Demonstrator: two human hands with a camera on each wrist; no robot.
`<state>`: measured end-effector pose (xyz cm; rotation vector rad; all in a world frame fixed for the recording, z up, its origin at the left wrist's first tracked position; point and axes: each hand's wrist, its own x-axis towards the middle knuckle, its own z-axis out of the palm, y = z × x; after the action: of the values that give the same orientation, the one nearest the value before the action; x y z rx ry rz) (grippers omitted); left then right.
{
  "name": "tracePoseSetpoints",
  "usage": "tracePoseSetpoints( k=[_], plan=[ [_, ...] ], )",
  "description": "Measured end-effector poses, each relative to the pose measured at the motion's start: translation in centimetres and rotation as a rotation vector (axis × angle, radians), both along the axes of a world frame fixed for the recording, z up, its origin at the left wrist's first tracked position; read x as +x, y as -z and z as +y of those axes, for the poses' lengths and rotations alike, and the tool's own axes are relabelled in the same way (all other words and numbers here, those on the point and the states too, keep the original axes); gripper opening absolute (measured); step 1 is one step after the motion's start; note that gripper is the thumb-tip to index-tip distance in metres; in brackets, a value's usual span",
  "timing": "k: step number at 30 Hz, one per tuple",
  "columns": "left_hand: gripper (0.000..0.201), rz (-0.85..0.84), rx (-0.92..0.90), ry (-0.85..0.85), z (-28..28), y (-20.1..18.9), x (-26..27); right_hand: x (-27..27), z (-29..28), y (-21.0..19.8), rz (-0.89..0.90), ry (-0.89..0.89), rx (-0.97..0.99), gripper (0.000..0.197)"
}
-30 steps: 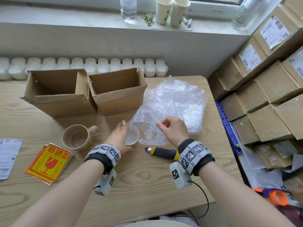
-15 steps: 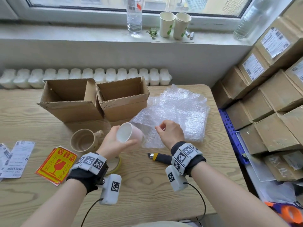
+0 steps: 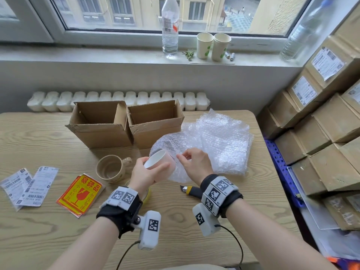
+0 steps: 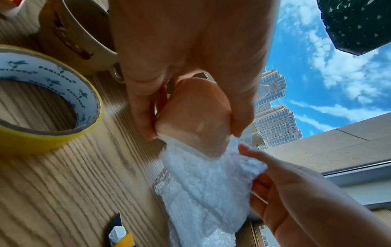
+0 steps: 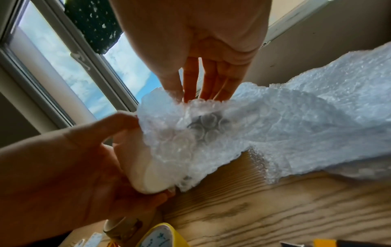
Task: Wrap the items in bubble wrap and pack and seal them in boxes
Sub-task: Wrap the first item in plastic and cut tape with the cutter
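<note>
left hand (image 3: 145, 175) grips white cup (image 3: 158, 162); right hand (image 3: 195, 162) pinches bubble wrap (image 3: 220, 141) against it. keep sheet taut, roll cup.

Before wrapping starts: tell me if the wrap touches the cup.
Touching. The right wrist view shows the wrap draped against the cup.

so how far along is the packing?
Done: nothing wrapped or boxed; both cardboard boxes stand open and look empty. In hand: left hand grips the white cup, right hand pinches a bubble wrap sheet against it. Left: finish this wrap, wrap the beige mug, box, seal with tape.
</note>
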<state>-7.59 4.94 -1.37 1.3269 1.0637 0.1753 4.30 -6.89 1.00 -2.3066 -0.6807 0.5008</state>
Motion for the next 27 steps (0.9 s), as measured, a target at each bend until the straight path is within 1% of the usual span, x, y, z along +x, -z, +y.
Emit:
tracePoseSetpoints(
  k=[4, 6, 8, 9, 11, 12, 14, 15, 17, 18, 20, 23, 24, 25, 27],
  plan=[
    [0.091, 0.093, 0.148, -0.022, -0.6, -0.3, 0.3, -0.4, 0.1, -0.5, 0.092, 0.032, 0.078, 0.026],
    [0.087, 0.114, 0.199, -0.059, -0.8, -0.6, 0.4, -0.8, 0.2, -0.5, 0.134, 0.005, 0.11, 0.026],
    [0.084, 0.092, 0.235, -0.103, -0.9, -0.6, 0.5, -1.3, 0.4, -0.3, 0.185, -0.022, 0.147, 0.022],
    [0.083, 0.081, 0.258, -0.115, -0.9, -0.6, 0.5, -1.5, 0.5, -0.1, 0.227, -0.029, 0.181, 0.023],
    [0.079, 0.07, 0.299, -0.119, -1.0, -0.8, 0.4, -2.0, 0.8, -0.1, 0.371, -0.011, 0.269, 0.026],
    [0.077, 0.067, 0.317, -0.116, -1.0, -0.9, 0.3, -2.2, 1.0, -0.2, 0.453, 0.022, 0.315, 0.024],
    [0.075, 0.059, 0.353, -0.104, -1.0, -1.3, 0.1, -2.3, 1.2, -0.2, 0.592, 0.122, 0.391, 0.012],
    [0.074, 0.054, 0.364, -0.095, -1.0, -1.5, -0.1, -2.3, 1.2, -0.1, 0.636, 0.162, 0.41, 0.015],
    [0.074, 0.054, 0.383, -0.064, -1.0, -1.8, -0.5, -2.3, 1.1, 0.2, 0.671, 0.175, 0.41, 0.03],
    [0.073, 0.058, 0.392, -0.044, -0.9, -1.9, -0.7, -2.4, 1.0, 0.2, 0.673, 0.169, 0.394, 0.03],
    [0.073, 0.058, 0.407, -0.007, -0.8, -2.0, -1.1, -2.6, 0.9, -0.1, 0.703, 0.189, 0.354, 0.025],
    [0.073, 0.035, 0.438, 0.078, -0.8, -1.8, -1.5, -2.8, 0.8, 0.0, 0.891, 0.265, 0.341, 0.028],
    [0.072, 0.031, 0.456, 0.112, -0.8, -1.8, -1.6, -2.8, 0.8, 0.1, 0.927, 0.286, 0.349, 0.028],
    [0.072, 0.023, 0.477, 0.142, -0.9, -1.7, -1.5, -2.9, 0.8, 0.2, 0.932, 0.305, 0.346, 0.025],
    [0.078, 0.006, 0.496, 0.187, -1.1, -1.4, -1.4, -3.1, 0.9, 0.3, 0.867, 0.335, 0.31, 0.014]
  ],
)
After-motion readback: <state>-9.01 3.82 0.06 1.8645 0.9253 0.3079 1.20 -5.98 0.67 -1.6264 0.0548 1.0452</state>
